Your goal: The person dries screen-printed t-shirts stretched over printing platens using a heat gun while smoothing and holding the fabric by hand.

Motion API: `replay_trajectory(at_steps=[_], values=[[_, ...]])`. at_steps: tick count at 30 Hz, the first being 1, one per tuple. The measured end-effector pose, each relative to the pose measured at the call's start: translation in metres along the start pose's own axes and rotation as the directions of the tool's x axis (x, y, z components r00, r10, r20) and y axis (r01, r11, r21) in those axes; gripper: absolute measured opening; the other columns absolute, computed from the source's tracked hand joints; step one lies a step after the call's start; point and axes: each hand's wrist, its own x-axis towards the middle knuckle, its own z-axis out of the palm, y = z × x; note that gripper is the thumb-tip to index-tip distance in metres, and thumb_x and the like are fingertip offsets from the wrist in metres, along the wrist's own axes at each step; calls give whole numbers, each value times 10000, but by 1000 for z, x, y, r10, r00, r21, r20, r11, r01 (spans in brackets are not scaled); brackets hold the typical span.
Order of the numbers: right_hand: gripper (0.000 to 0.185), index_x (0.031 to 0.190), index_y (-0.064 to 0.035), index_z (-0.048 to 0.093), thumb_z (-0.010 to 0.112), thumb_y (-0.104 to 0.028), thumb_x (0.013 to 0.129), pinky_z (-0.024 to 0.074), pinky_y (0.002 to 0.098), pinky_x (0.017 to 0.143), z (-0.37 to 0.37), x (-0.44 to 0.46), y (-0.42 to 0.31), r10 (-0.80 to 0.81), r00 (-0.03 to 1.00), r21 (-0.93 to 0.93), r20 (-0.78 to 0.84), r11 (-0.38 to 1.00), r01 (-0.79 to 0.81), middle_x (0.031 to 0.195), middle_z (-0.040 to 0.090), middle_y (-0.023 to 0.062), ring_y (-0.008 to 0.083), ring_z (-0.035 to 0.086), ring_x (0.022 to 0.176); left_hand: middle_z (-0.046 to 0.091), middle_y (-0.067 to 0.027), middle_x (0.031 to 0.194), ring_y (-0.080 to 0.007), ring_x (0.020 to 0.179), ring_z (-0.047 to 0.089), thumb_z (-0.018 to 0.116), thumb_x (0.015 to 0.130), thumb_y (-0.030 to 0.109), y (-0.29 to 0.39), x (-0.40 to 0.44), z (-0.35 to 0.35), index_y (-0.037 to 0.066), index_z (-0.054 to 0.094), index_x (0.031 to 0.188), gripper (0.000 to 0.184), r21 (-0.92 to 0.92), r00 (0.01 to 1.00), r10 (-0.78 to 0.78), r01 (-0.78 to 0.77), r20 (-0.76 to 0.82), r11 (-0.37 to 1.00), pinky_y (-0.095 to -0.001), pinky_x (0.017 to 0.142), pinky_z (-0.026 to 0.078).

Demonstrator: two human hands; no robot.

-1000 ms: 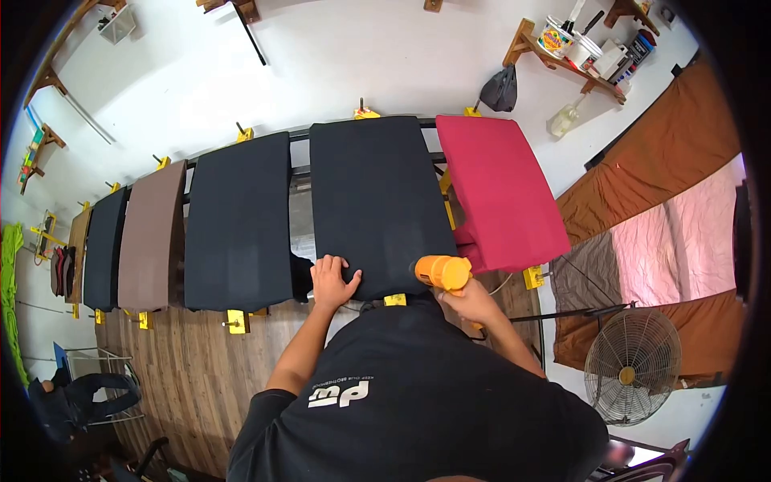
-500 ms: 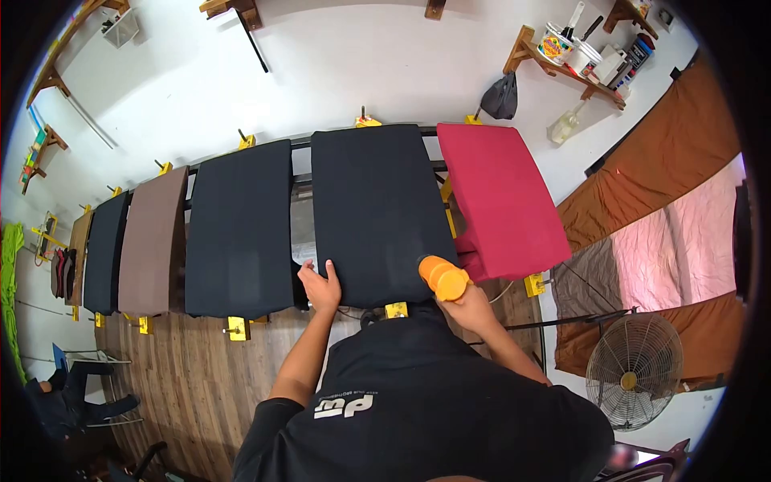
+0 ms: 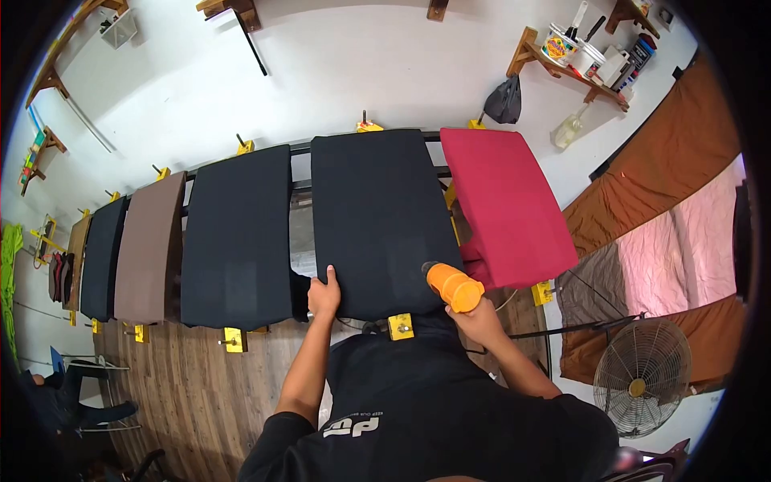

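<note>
A black fabric piece (image 3: 377, 217) is stretched over a board in front of me. At its lower left edge is my left hand (image 3: 324, 297), thumb up on the cloth and the other fingers bent at the side, partly hidden. My right hand (image 3: 475, 320) is wrapped round the handle of an orange heat gun (image 3: 454, 287), whose dark nozzle points at the lower right part of the black fabric. Just right of the gun lies a red fabric piece (image 3: 510, 209) on another board. A yellow clamp block (image 3: 400, 326) sits below the black piece's front edge.
To the left are another black piece (image 3: 238, 241), a brown piece (image 3: 149, 249) and more covered boards. A round fan (image 3: 642, 379) stands at the right. A wall shelf (image 3: 566, 71) holds tubs and bottles. A person (image 3: 76, 398) sits at the far left.
My left hand has gone from lying spread on the front edge to holding the left edge. The heat gun has shifted slightly right and down. The view has tilted a little.
</note>
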Motion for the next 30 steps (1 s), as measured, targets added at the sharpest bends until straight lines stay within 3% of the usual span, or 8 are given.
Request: replay_trajectory(at_steps=[8,11,16,18,21,22,28,30], values=[[362,1194,-4,755,849,-188,897,617,433,882,11,-6,-33,175,976,-175,129,973,-152,1085,814,190,354,793,1093,740,-326,1270,-499,1221,706,598,994,736,-6,8,2,-39,696,1256,824,-46,999,20,-19,31,999,-565,1044,545],[327,1098,-2,779,849,-243,888,619,470,801,28,4,-10,-20,999,91,27,996,17,991,788,247,428,770,1023,746,-334,1244,-507,1196,714,601,991,739,-6,10,3,-46,698,1240,829,-44,999,24,-23,26,999,-569,1033,548],[333,1100,-9,783,836,-271,901,621,482,829,37,43,2,31,999,44,22,999,-32,1009,787,249,424,759,1048,738,-343,1257,-513,1218,701,600,994,735,4,0,-2,-79,699,1244,858,-24,1000,8,-8,24,1000,-557,1051,538],[334,1103,-12,786,828,-279,906,619,489,838,37,61,-8,37,999,-136,-19,990,-39,1004,787,246,426,760,1048,743,-345,1235,-518,1198,708,595,997,734,8,-5,-4,-77,699,1237,852,-12,1000,15,-15,-12,1000,-568,1044,541],[360,1110,-1,781,812,-302,916,619,482,861,35,84,-12,241,968,16,70,970,-243,1014,789,242,433,756,1050,753,-352,1184,-528,1148,725,584,995,740,10,-6,-3,-68,696,1198,841,30,998,45,-44,-38,999,-590,1024,556],[357,1109,2,778,805,-298,916,617,479,868,37,87,-13,78,997,-24,3,997,-78,1019,790,242,432,755,1050,755,-350,1178,-527,1141,728,585,997,735,11,-5,-3,-67,696,1194,833,40,998,39,-37,-46,998,-592,1015,560],[346,1126,-23,785,802,-288,904,615,493,874,29,85,-34,136,990,-189,30,974,-128,1039,787,239,442,745,1055,762,-338,1157,-523,1115,736,595,1005,716,13,-5,-2,-60,694,1172,801,61,997,38,-34,-65,998,-596,985,571],[359,1132,-38,791,811,-310,899,614,507,877,26,74,-28,87,994,-72,63,994,-82,1049,784,235,452,740,1051,762,-338,1154,-523,1112,736,595,1004,722,12,-4,-1,-57,691,1164,801,69,998,34,-30,-60,997,-596,985,571]])
